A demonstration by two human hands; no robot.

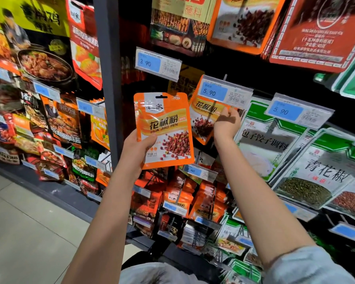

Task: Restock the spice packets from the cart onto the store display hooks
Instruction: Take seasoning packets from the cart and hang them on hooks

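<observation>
My left hand (138, 146) grips an orange spice packet (166, 128) marked HUA JIAO FEN by its lower left corner and holds it upright in front of the display. My right hand (226, 124) is raised at the hook with matching orange packets (203, 117), its fingers on the hanging stack just under the 5.90 price tag (223, 93). The fingertips are partly hidden, so I cannot see how they lie. The cart is out of view.
A dark upright post (109, 78) divides the display. Green and white packets (268, 140) hang to the right under another 5.90 tag. A 3.90 tag (158, 63) sits above. More orange packets (178, 199) hang below. Tiled floor (29, 222) lies at the lower left.
</observation>
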